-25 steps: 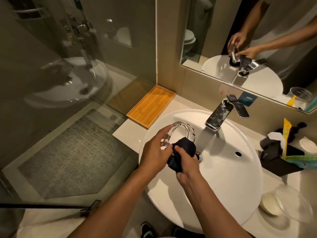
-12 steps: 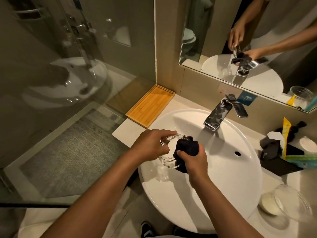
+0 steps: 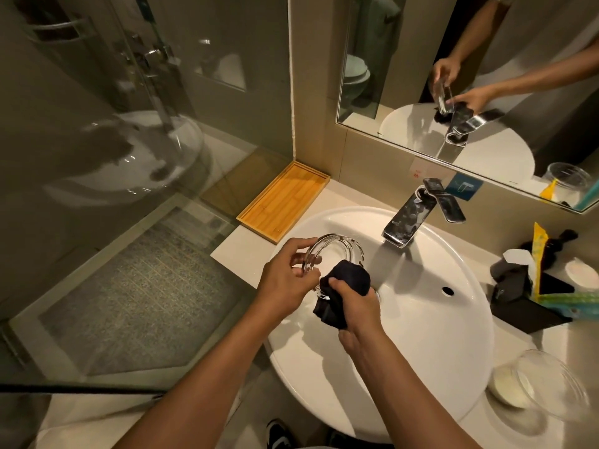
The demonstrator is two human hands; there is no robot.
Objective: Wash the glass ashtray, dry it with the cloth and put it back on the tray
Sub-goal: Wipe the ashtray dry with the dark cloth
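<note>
L hand [image 3: 285, 283] gripped ashtray [image 3: 335, 251] rim over sink [image 3: 421, 319], steadying it; R hand [image 3: 355, 306] beside, clenched on cloth [image 3: 348, 280], drying.

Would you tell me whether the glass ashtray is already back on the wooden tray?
No, the glass ashtray is held over the sink in the left hand, and the wooden tray holds nothing.

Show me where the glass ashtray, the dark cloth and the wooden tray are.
glass ashtray [image 3: 337, 246]: head view, on its far rim above the sink.
dark cloth [image 3: 351, 277]: head view, on the bunched top above the right hand.
wooden tray [image 3: 285, 202]: head view, on its bare slatted floor.
</note>
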